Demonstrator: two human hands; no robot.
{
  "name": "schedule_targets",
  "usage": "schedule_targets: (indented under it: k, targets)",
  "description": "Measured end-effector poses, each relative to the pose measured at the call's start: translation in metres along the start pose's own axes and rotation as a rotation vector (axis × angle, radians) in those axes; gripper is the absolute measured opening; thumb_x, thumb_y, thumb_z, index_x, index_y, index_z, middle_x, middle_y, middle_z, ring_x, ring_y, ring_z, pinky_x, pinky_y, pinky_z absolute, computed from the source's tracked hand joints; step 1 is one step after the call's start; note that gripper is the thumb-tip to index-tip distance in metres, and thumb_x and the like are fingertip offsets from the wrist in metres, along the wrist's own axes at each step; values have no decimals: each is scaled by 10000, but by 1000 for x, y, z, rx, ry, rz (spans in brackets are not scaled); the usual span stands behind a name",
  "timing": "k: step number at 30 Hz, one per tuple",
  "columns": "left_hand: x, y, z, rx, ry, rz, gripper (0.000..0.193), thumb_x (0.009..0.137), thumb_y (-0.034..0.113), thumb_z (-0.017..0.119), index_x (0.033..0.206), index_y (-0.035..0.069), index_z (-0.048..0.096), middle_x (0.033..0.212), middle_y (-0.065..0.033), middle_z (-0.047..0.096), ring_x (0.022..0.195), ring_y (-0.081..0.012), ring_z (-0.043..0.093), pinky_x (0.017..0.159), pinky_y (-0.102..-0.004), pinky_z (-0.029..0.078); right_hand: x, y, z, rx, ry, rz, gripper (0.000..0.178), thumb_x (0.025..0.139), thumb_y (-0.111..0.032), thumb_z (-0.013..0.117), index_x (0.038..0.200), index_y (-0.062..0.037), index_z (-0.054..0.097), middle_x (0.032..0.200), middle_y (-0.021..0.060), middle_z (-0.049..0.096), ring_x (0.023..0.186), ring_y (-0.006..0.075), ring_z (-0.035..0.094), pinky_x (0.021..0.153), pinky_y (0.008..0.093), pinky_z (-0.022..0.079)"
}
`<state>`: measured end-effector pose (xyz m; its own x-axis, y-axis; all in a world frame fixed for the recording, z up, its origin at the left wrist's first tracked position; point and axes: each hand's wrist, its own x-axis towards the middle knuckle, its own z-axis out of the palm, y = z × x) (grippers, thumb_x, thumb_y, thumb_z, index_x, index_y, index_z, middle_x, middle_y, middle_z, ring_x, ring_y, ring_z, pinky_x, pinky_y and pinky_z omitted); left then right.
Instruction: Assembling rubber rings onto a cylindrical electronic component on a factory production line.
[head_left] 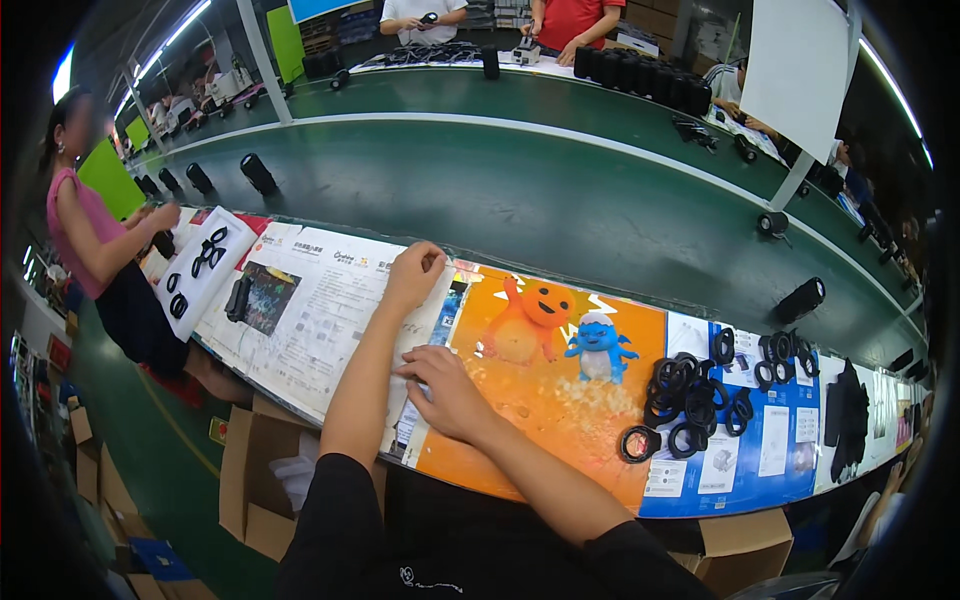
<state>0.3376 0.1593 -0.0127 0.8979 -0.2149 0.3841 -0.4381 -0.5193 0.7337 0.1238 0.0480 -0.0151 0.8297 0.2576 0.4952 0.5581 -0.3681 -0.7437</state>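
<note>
My left hand (415, 275) rests at the far edge of the white printed sheet (335, 300) on the bench. Its fingers are curled in toward the thumb, and nothing shows in them. Closer to me, my right hand (447, 388) lies palm down with its fingers stretched out, beside the left edge of an orange sheet (540, 440) with cartoon figures. It holds nothing. To the right, a heap of black ring-shaped parts (685, 395) sits where the orange sheet meets a blue printed sheet (780, 465). A small black block (238, 299) lies on the white sheet to the left.
Beyond the bench runs a green conveyor (450, 180) carrying black cylinders (800, 299). At left, a person in pink (90, 240) works beside a white sheet with black rings (205, 265). Open cardboard boxes (245, 480) stand below the bench. Other people work across the conveyor.
</note>
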Motion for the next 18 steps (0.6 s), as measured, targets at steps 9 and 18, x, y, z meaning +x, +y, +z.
schedule_targets:
  k: [9, 18]
  targets:
    - [1, 3, 2, 48, -31, 6, 98, 995, 54, 722, 1063, 40, 791, 982, -77, 749, 797, -177, 659, 753, -323, 546, -1, 4, 1, 20, 6, 12, 236, 952, -45, 723, 1181, -15, 769, 1355, 169, 704, 1358, 384, 594, 1172, 500, 476]
    - [0, 8, -2, 93, -59, -10, 104, 1008, 43, 708, 1071, 43, 791, 1030, -80, 751, 832, -188, 673, 776, -325, 551, 0, 1, -3, 8, 1, 17, 215, 961, -46, 712, 1164, -4, 772, 1364, 181, 700, 1366, 384, 593, 1172, 493, 479]
